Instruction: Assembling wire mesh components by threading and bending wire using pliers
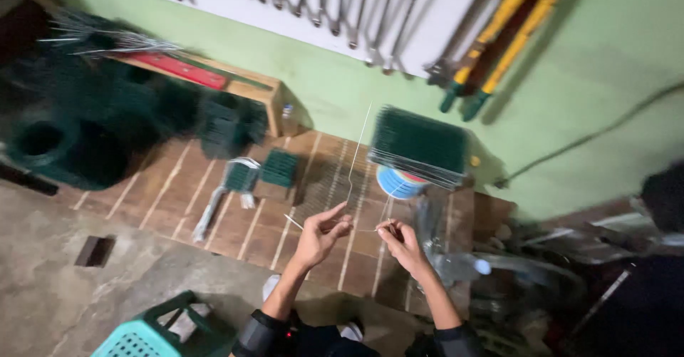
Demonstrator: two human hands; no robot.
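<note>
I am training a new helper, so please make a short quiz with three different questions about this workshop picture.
1. True or false: the left hand and right hand both pinch the thin wire.
2. The stack of green mesh panels rests on: A) a blue spool, B) a red box, C) the stool.
3. What colour is the plastic stool at the lower edge?

Key: 1 true; 2 A, the blue spool; 3 green.
</note>
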